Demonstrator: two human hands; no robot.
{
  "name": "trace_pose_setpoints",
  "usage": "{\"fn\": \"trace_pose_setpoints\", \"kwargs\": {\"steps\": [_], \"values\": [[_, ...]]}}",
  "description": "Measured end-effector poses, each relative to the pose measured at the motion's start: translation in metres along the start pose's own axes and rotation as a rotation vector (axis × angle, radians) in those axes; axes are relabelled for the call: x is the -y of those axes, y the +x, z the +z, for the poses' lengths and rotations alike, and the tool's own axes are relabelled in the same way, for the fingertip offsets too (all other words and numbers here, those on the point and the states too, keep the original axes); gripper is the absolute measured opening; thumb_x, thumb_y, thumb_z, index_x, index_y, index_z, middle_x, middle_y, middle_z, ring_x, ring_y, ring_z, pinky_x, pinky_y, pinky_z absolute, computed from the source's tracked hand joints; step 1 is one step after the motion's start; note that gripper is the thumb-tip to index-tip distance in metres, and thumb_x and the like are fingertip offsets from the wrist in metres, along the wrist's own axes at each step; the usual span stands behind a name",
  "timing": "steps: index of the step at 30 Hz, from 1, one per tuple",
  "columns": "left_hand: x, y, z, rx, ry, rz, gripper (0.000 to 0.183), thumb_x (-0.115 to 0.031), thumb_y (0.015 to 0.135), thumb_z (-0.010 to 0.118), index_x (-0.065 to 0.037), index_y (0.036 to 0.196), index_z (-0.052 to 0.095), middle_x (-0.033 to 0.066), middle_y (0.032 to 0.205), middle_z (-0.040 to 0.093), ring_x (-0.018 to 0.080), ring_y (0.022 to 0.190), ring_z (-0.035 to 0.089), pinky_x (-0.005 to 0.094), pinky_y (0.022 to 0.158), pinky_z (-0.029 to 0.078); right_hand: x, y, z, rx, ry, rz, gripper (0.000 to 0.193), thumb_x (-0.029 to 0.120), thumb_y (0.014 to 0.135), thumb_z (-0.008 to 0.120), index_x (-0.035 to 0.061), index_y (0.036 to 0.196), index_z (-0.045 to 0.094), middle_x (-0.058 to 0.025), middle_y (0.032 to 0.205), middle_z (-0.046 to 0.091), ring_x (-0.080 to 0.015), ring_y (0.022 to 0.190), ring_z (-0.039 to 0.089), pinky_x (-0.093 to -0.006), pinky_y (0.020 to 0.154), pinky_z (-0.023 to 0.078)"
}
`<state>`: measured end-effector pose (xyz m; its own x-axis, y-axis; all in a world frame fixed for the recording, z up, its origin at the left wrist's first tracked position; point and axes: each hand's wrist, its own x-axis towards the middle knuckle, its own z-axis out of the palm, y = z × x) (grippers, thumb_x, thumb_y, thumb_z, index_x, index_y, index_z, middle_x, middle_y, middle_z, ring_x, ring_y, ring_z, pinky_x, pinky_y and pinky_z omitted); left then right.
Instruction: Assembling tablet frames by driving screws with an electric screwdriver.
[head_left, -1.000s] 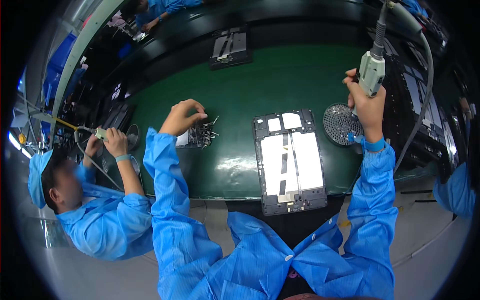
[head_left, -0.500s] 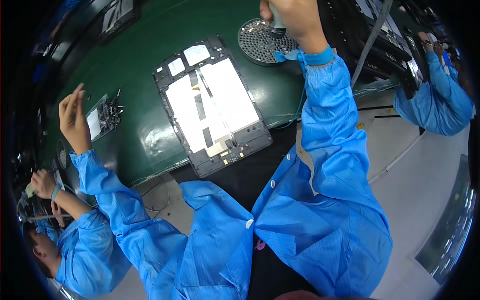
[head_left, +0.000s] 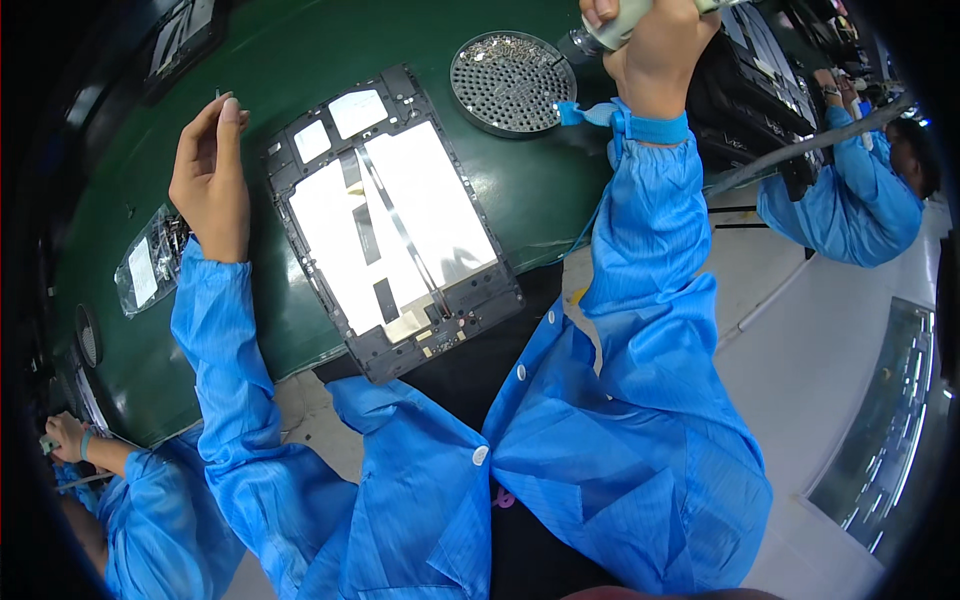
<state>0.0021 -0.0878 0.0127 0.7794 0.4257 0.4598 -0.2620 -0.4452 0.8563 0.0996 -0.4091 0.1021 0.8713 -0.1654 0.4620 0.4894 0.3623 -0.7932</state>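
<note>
My right hand (head_left: 660, 50) is wrapped round a pale green electric screwdriver (head_left: 620, 25), tilted so its dark nose points left at a round screw tray (head_left: 500, 122). The tray is full of holes, with loose silvery screws over its far part. My left hand (head_left: 212, 185) is raised over the bench, left of the tablet, thumb and fingers pinched together. A tiny bit shows at its fingertips, too small to name. Between my hands lies an opened tablet (head_left: 440, 190) with a black frame, white panels inside and a dark ribbon strip down the middle. Neither hand touches it.
A clear plastic bag of small dark parts (head_left: 145, 270) lies on the green bench (head_left: 330, 45), left of my wrist. Stacked black devices (head_left: 715, 115) stand at the right, crossed by a grey cable (head_left: 820, 142). Co-workers in blue sit at left (head_left: 165, 520) and right (head_left: 840, 210).
My left hand has moved right and away from me, toward the tablet, its fingers pinched. My right hand has swung right, and the screwdriver has tilted from upright to sloping.
</note>
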Motion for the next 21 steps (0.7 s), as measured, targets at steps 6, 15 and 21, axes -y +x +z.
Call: {"fn": "trace_pose_setpoints", "kwargs": {"steps": [6,15,21], "values": [[-0.001,0.000,0.021,0.027,-0.262,-0.069,0.035,-0.016,0.097,0.066,0.006,0.124,0.058,0.0143,0.113,0.065,0.0222,0.104,0.068,0.0303,0.096,0.053,-0.005,-0.010,0.001,0.154,-0.234,0.062,0.019,0.010,0.089,0.063,-0.0074,0.095,0.067,-0.0126,0.073,0.069,-0.0116,0.040,0.050,-0.0251,0.039,0.040],[-0.005,-0.008,0.032,0.081,-0.273,-0.178,0.038,-0.018,0.099,0.064,0.004,0.129,0.059,0.0118,0.116,0.066,0.0170,0.102,0.066,0.0292,0.093,0.054,0.001,-0.038,0.040,0.258,-0.281,0.347,0.019,0.013,0.090,0.065,-0.0058,0.088,0.067,-0.0048,0.055,0.058,-0.0096,0.039,0.048,-0.0235,0.040,0.038],[0.012,-0.001,0.014,0.106,-0.328,-0.195,0.041,-0.019,0.101,0.060,0.002,0.137,0.055,0.0085,0.109,0.064,0.0149,0.101,0.064,0.0293,0.097,0.052,-0.028,-0.029,0.008,0.432,-0.126,0.157,0.021,0.012,0.091,0.060,-0.0084,0.087,0.065,-0.0045,0.050,0.053,-0.0102,0.038,0.046,-0.0242,0.040,0.038]]}}
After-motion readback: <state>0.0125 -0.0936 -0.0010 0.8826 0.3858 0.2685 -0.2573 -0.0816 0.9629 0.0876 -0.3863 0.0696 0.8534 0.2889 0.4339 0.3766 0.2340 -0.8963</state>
